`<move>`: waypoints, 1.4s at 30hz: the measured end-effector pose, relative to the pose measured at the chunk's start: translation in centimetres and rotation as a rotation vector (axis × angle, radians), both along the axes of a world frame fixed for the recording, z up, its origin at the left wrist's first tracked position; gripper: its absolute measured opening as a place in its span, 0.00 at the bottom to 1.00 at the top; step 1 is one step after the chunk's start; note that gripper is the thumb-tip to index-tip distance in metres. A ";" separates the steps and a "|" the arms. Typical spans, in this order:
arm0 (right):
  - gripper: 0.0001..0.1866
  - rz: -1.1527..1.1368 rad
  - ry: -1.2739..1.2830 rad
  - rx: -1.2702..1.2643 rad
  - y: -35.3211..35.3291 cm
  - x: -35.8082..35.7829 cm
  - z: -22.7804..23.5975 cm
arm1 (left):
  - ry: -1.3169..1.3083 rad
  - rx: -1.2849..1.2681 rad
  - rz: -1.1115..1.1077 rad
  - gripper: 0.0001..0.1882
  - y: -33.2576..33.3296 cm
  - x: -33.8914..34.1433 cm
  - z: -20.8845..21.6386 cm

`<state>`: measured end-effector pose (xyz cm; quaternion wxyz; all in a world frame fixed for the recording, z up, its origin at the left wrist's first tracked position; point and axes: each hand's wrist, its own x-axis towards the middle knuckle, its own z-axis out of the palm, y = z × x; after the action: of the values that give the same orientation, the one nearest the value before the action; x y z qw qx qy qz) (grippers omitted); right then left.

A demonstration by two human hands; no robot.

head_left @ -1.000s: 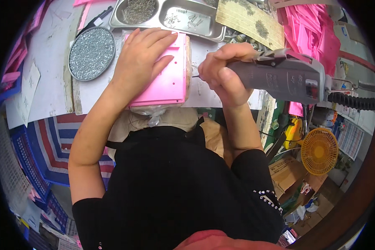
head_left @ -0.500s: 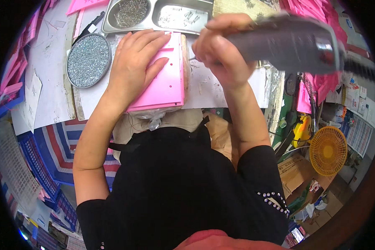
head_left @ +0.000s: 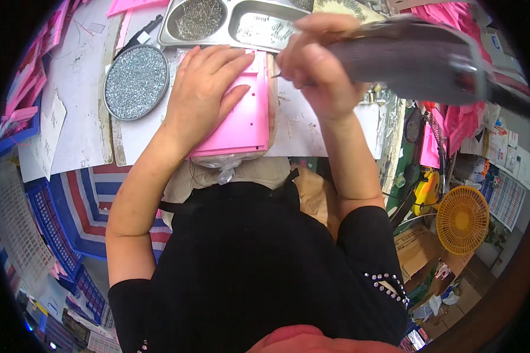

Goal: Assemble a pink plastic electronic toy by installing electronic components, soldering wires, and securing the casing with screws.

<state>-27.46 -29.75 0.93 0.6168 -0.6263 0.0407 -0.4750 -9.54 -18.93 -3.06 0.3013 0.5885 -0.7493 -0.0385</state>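
Note:
A pink plastic panel point(head_left: 238, 126) with small holes lies in front of me on a padded block wrapped in clear plastic. My left hand point(head_left: 208, 88) rests flat on the panel's upper left part, fingers stretched and thumb apart. To the right of the panel, my right hand point(head_left: 324, 67) is wrapped round a dark electric screwdriver point(head_left: 412, 62), held sideways and blurred. Its thin bit points left toward the panel's right edge, apart from it. A round dish point(head_left: 136, 82) heaped with small silvery screws stands left of my left hand.
Beyond the panel, a metal tray point(head_left: 232, 23) holds dark small parts in one compartment and small springs in another. Pink plastic parts point(head_left: 456, 123) pile up at the right. An orange fan guard point(head_left: 462, 220) stands lower right; blue crates point(head_left: 56, 229) stand lower left.
The whole view has shifted a little, with the dish, tray and panel now farther right in the picture. Both hands keep their grip and posture; the screwdriver stays beside the panel.

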 end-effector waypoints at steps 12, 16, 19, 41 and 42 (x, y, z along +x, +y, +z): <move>0.15 -0.057 0.101 0.080 0.5 0.3 -1.8 | -0.031 0.016 0.027 0.24 0.1 -0.3 -0.2; 0.18 0.060 -0.026 0.167 1.9 -1.1 0.8 | -0.027 0.028 0.039 0.24 0.3 -0.2 -0.4; 0.16 0.103 0.067 0.230 5.3 -2.8 1.0 | -0.014 0.015 0.033 0.24 0.4 -0.1 -0.7; 0.15 0.020 0.000 0.159 5.5 -2.5 1.4 | 0.068 0.011 0.022 0.18 -1.5 0.6 -1.2; 0.14 0.030 -0.003 0.173 5.6 -2.4 1.5 | 0.087 0.018 0.011 0.17 -1.6 0.6 -1.3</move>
<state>-29.89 -24.17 2.43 0.6757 -0.5705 0.0715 -0.4614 -8.92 -20.54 -4.32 0.3285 0.5932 -0.7317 -0.0691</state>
